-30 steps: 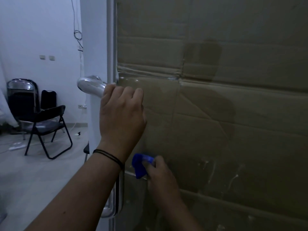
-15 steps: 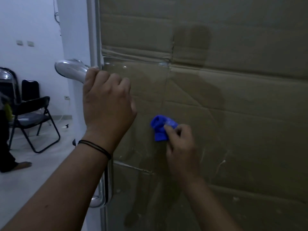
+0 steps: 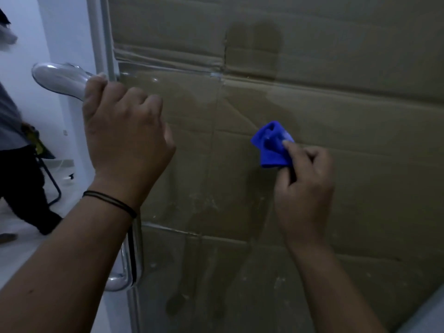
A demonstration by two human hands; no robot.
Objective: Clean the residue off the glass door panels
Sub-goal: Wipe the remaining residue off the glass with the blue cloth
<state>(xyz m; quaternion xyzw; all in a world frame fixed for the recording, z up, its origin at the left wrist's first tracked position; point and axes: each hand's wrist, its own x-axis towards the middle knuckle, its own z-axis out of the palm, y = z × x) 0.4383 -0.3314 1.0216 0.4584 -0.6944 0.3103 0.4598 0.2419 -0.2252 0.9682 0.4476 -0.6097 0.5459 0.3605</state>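
Item 1: left hand [image 3: 125, 138], fingers curled round the chrome door handle [image 3: 60, 80], as I logged it before. Item 2: right hand [image 3: 305, 188], pinching the blue cloth [image 3: 271, 147] against the glass door panel [image 3: 204, 145]; I note it now higher and further right. Item 3: cardboard [image 3: 336, 68] behind glass; whitish residue [image 3: 211, 200] below the cloth.
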